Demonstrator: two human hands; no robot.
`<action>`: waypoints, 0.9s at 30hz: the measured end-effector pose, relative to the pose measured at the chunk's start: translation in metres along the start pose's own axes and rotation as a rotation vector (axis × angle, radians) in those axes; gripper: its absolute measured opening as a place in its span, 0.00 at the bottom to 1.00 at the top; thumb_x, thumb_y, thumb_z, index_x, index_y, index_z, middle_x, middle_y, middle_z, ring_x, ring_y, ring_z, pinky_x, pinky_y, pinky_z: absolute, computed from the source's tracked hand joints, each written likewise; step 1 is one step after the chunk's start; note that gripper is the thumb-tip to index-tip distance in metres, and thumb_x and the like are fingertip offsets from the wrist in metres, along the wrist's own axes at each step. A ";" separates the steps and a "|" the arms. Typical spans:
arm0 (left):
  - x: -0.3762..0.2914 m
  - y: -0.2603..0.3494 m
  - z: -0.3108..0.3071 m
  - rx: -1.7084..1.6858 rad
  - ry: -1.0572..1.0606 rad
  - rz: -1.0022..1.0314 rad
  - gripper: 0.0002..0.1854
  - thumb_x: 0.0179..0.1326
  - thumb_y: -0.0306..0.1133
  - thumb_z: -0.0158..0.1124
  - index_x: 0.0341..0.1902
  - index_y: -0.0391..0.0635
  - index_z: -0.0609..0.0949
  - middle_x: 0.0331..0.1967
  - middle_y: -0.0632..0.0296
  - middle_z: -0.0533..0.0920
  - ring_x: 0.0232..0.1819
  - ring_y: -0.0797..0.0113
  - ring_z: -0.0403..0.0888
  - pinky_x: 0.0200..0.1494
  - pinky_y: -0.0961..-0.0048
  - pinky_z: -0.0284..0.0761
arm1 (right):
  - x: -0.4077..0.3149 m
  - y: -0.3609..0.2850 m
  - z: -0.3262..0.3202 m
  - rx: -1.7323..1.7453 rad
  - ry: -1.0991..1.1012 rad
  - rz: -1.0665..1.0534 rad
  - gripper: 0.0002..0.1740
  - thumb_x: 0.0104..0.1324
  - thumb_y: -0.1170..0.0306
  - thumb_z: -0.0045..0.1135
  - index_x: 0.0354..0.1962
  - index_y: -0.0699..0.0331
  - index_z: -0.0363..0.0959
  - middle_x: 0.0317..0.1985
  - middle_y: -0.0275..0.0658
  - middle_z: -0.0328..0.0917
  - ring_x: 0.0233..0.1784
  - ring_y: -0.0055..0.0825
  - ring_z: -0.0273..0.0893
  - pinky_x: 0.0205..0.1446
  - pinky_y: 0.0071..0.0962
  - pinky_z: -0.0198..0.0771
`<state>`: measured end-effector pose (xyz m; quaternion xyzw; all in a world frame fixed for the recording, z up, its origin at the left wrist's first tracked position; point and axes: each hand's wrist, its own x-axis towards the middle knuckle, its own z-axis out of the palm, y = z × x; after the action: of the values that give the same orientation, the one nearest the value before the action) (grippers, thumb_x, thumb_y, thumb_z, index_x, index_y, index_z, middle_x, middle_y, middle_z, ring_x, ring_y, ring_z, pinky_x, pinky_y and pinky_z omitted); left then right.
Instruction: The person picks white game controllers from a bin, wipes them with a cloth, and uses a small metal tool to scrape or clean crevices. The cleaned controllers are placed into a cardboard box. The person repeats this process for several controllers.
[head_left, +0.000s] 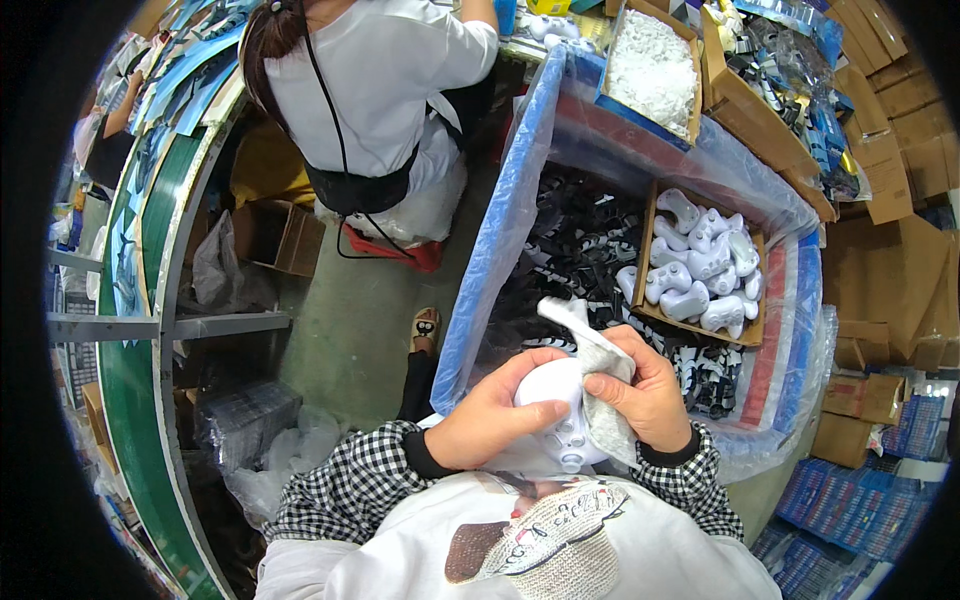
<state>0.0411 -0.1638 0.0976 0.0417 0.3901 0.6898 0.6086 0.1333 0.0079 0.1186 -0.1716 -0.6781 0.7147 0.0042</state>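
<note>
My left hand (499, 412) grips a white plastic toy game controller (551, 382) close in front of my body, its buttons and thumbsticks facing up. A light grey cloth (611, 405) is pinched in my right hand (645, 394) and pressed against the controller's right side. That side of the controller is hidden beneath the cloth. Beyond my hands stands a large bin (487, 232) lined with clear plastic, holding many black and white parts (577, 247). Inside it, a cardboard box (643, 259) carries several white controllers (709, 259).
A box of small white pieces (651, 71) rests on the bin's far rim. A person (367, 82) sits on a red stool (420, 255) ahead to the left. The green conveyor belt (131, 405) curves along the left. Cardboard boxes (885, 277) and blue packages (855, 502) are stacked at right.
</note>
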 end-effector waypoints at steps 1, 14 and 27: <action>-0.001 -0.002 0.001 0.017 -0.004 0.017 0.27 0.57 0.28 0.60 0.60 0.41 0.64 0.48 0.61 0.72 0.50 0.74 0.71 0.52 0.76 0.68 | -0.001 0.000 0.000 0.024 -0.027 -0.002 0.18 0.56 0.73 0.63 0.45 0.67 0.72 0.43 0.32 0.67 0.41 0.16 0.66 0.43 0.14 0.62; -0.002 -0.003 0.013 0.129 -0.055 0.017 0.26 0.59 0.32 0.58 0.59 0.36 0.64 0.48 0.59 0.73 0.49 0.74 0.70 0.51 0.76 0.68 | -0.014 0.004 0.004 0.281 0.022 0.251 0.15 0.62 0.70 0.55 0.44 0.70 0.72 0.39 0.32 0.73 0.41 0.16 0.68 0.46 0.17 0.64; -0.001 -0.003 0.010 0.149 -0.105 -0.063 0.29 0.60 0.33 0.59 0.61 0.36 0.62 0.51 0.61 0.70 0.50 0.76 0.68 0.53 0.76 0.66 | -0.013 0.002 0.002 0.190 -0.014 0.166 0.13 0.63 0.72 0.54 0.45 0.67 0.71 0.38 0.30 0.74 0.40 0.15 0.69 0.45 0.15 0.65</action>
<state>0.0488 -0.1604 0.1033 0.1106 0.4091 0.6361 0.6448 0.1455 0.0024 0.1203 -0.2209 -0.5909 0.7747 -0.0433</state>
